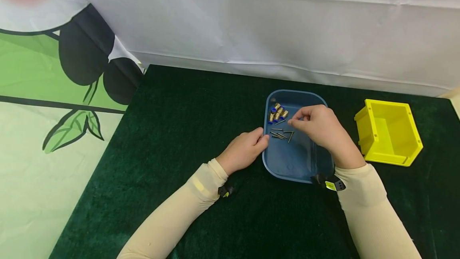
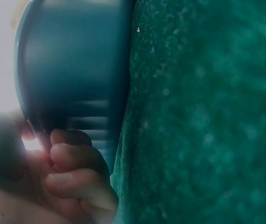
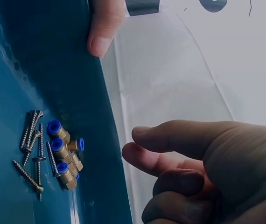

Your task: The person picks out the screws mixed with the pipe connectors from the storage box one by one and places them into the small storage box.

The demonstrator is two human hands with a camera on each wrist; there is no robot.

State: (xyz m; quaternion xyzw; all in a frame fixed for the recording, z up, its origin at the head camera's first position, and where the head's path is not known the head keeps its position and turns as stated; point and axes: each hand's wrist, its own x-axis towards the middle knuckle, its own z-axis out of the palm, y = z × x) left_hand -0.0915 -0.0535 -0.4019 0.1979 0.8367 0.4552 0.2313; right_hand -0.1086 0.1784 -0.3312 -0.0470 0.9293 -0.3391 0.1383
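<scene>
On green cloth (image 1: pixel 201 107), right hand (image 1: pixel 318 125) partly hides tray (image 1: pixel 289 165).

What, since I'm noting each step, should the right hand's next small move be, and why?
Probably lower the right hand to pinch one of the screws: its thumb and forefinger hold nothing and sit slightly apart over the blue tray, near the screws and brass fittings. The left hand grips the tray's edge, which should keep it steady.
</scene>
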